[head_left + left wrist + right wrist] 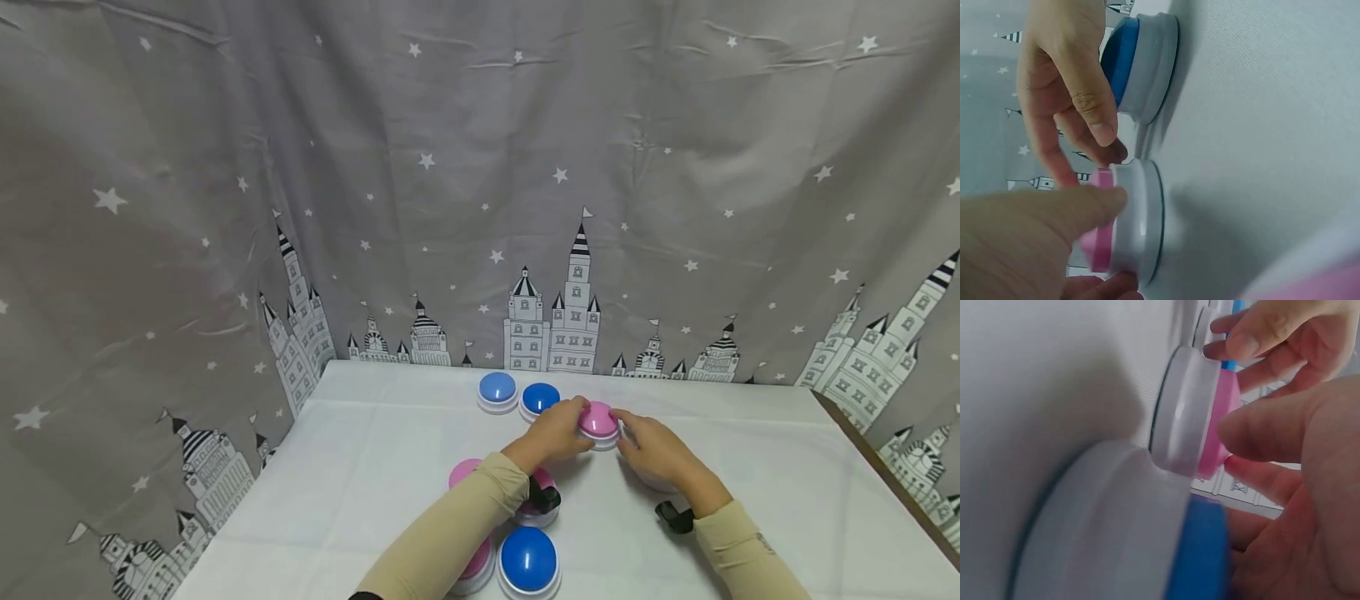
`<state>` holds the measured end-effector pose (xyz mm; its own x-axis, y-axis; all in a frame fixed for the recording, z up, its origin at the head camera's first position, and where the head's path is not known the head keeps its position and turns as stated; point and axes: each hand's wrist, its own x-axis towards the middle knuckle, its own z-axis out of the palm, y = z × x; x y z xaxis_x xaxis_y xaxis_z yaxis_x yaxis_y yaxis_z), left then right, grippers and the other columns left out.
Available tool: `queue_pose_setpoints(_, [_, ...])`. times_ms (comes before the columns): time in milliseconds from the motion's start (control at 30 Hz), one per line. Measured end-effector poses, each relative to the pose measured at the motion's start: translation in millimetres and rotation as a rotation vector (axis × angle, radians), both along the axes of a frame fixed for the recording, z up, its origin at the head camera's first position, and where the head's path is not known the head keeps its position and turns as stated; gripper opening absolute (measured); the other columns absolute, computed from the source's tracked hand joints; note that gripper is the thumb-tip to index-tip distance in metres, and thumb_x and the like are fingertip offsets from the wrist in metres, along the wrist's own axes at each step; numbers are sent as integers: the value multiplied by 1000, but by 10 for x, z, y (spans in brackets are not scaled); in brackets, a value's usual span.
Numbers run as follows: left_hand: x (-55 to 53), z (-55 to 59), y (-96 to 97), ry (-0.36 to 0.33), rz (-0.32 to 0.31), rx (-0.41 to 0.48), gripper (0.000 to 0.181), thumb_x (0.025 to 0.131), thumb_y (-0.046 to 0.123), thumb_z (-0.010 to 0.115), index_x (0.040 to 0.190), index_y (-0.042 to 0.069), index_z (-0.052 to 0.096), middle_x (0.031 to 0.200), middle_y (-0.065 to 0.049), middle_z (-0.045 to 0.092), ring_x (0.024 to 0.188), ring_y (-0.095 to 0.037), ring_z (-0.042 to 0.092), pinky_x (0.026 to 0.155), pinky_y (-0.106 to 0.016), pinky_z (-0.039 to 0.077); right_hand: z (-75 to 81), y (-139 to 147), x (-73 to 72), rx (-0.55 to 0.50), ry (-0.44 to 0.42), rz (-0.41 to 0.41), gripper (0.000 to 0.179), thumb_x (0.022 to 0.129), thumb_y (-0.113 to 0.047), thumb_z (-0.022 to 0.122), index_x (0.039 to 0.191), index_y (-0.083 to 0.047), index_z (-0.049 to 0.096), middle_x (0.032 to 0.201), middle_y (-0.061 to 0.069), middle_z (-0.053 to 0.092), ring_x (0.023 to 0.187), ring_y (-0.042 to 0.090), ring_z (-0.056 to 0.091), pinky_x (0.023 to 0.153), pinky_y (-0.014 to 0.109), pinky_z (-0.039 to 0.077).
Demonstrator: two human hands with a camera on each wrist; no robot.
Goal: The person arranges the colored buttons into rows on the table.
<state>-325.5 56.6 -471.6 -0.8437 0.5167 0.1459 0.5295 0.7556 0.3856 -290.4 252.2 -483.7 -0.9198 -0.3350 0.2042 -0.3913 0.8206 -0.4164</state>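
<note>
A pink dome push button [598, 418] with a white base stands upright near the back of the white table. My left hand [558, 429] grips its left side; in the left wrist view the thumb lies along the white base [1132, 215] and fingertips show on the opposite side. On the right, my right hand [660, 450] has loosely bent fingers beside the pink dome [1225, 403]; whether they touch it I cannot tell. Under the right hand is a blue push button [1200, 550], mostly hidden in the head view, where only some white base [658, 485] shows.
Two blue buttons [497, 386] [538, 396] stand left of the left hand, at the back. Pink buttons [462, 472] are partly covered by the left forearm. Another blue button [528, 557] is at the front. A grey castle-print curtain [465, 208] hangs behind the table.
</note>
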Motion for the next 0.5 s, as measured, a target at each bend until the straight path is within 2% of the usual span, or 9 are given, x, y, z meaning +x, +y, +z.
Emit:
queue_pose_setpoints(233, [-79, -119, 49, 36, -7, -19, 61, 71, 22, 79, 122, 13, 48, 112, -4, 61, 103, -15, 57, 89, -23, 42, -73, -30, -8, -24, -2, 20, 55, 86, -20, 60, 137, -9, 41, 132, 14, 49, 119, 35, 46, 99, 55, 29])
queue_pose_setpoints(333, [-98, -156, 39, 50, -12, -7, 59, 71, 23, 79, 120, 13, 48, 111, -5, 62, 103, -16, 57, 88, -23, 42, -63, -43, 15, -44, -19, 19, 56, 85, -21, 61, 137, -10, 41, 132, 13, 48, 119, 35, 45, 99, 54, 30])
queue_pose_setpoints(500, [-66, -78, 15, 38, -31, 45, 56, 71, 23, 79, 118, 14, 50, 111, -3, 62, 102, -13, 57, 88, -22, 42, 52, 4, 85, -120, -23, 28, 53, 85, -19, 61, 135, -14, 45, 132, 10, 49, 119, 35, 45, 96, 53, 35])
